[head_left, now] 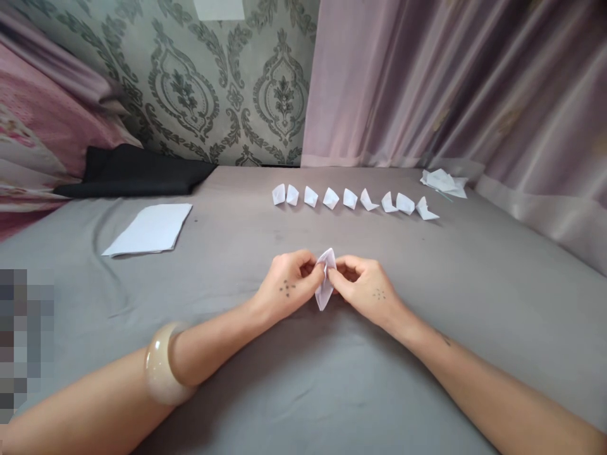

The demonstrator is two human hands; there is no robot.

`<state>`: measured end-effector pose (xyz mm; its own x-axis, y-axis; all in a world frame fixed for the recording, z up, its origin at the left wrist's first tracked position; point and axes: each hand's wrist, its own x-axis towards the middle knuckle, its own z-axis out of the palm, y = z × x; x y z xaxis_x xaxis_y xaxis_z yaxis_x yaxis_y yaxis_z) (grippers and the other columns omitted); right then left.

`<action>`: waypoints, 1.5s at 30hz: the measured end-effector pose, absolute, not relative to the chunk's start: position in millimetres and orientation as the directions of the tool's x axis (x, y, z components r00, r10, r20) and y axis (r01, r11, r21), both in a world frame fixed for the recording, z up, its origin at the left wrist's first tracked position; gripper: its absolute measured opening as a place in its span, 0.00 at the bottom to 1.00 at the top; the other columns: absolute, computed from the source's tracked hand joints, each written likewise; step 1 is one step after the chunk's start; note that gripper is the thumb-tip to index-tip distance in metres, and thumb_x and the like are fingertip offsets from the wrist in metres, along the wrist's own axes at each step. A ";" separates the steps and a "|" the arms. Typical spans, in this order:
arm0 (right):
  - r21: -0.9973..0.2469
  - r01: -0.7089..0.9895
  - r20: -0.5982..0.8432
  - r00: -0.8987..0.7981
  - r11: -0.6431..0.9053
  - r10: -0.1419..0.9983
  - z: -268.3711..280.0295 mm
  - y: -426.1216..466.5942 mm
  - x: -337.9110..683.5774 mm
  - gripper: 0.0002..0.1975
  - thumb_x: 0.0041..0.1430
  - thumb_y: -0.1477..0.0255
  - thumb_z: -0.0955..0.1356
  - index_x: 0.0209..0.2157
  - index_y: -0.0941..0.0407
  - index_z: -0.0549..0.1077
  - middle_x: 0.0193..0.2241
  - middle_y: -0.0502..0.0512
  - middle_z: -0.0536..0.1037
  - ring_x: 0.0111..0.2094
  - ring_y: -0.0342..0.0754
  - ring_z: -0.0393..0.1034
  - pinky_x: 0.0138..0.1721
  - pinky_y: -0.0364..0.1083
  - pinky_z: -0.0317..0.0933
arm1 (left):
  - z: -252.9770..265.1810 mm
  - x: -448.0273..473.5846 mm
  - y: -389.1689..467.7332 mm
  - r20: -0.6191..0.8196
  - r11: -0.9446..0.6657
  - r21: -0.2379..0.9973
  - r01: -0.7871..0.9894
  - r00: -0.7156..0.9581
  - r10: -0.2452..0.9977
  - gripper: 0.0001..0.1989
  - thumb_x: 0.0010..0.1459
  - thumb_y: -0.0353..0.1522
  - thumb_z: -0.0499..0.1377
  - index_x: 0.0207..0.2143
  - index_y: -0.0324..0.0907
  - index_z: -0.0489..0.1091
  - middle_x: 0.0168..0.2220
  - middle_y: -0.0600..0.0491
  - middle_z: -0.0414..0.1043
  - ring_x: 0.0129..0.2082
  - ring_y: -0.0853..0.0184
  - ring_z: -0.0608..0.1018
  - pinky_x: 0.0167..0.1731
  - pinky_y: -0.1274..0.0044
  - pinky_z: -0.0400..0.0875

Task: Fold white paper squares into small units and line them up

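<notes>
Between my two hands is a small folded white paper (324, 297), its pointed ends facing up and down. My left hand (289, 281) pinches its left side, with the thumb on the near face. From the other side my right hand (367, 284) grips it, thumb tip pressed at the middle opening. Both hands are closed, and the fingers behind the paper are partly hidden. Beyond them, several folded white paper pieces (331, 198) stand in a row across the grey cloth surface (237, 366).
A stack of white paper sheets (150, 229) lies at the left. Behind it is a folded black cloth (142, 170). More white paper pieces (443, 181) sit at the far right, by the pink curtain (379, 82). A patterned wall (227, 95) closes off the back.
</notes>
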<state>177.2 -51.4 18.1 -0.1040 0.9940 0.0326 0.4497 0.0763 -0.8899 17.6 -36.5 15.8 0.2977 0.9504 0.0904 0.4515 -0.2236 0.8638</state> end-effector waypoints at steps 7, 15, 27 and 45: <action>-0.882 0.463 0.074 -0.051 0.089 0.996 16.0 -52.5 172.1 0.10 0.55 0.67 0.65 0.29 0.55 0.77 0.27 0.51 0.80 0.28 0.45 0.73 0.31 0.43 0.64 | 14.0 17.4 -34.5 -0.038 -0.080 0.924 0.374 0.299 0.953 0.12 0.58 0.39 0.54 0.29 0.39 0.69 0.20 0.55 0.70 0.18 0.72 0.72 0.19 0.82 0.64; -0.825 0.564 0.015 0.005 0.010 1.000 19.9 -53.1 174.0 0.10 0.53 0.67 0.66 0.22 0.55 0.74 0.21 0.49 0.77 0.24 0.43 0.70 0.27 0.42 0.60 | 15.3 16.1 -33.7 0.022 -0.221 0.842 0.493 0.377 0.926 0.12 0.58 0.35 0.52 0.23 0.41 0.64 0.20 0.55 0.69 0.20 0.72 0.71 0.19 0.82 0.61; -0.892 0.428 0.108 -0.105 0.143 0.989 14.2 -50.3 173.8 0.11 0.58 0.68 0.65 0.38 0.53 0.77 0.34 0.52 0.80 0.33 0.46 0.73 0.34 0.44 0.65 | 8.0 13.0 -32.5 -0.016 -0.175 0.868 0.466 0.377 0.926 0.15 0.59 0.37 0.50 0.22 0.40 0.64 0.19 0.56 0.68 0.17 0.74 0.67 0.17 0.82 0.56; -0.884 0.436 0.141 -0.093 0.168 0.986 15.7 -48.9 177.1 0.10 0.57 0.67 0.66 0.32 0.53 0.79 0.30 0.52 0.77 0.33 0.45 0.71 0.34 0.44 0.63 | 14.2 13.0 -33.8 -0.012 -0.226 0.855 0.466 0.455 0.891 0.14 0.59 0.36 0.50 0.23 0.40 0.63 0.19 0.56 0.65 0.20 0.73 0.67 0.19 0.82 0.58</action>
